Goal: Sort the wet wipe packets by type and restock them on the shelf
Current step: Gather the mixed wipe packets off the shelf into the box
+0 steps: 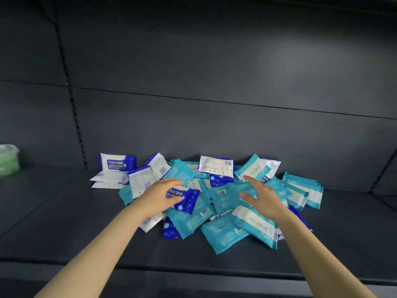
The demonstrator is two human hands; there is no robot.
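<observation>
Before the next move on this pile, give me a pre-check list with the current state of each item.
1. Grip: ok, left hand pinches a blue packet between thumb and fingers.
2. Free hand: ok, right hand is open over teal packets; contact cannot tell.
3. Blue spot: ok, upright blue packet marks back left.
4. Teal spot: ok, teal row leans together at right.
5. Sorting: not ok, pile mixes both colours.
6. Room: ok, bare shelf left of it.
</observation>
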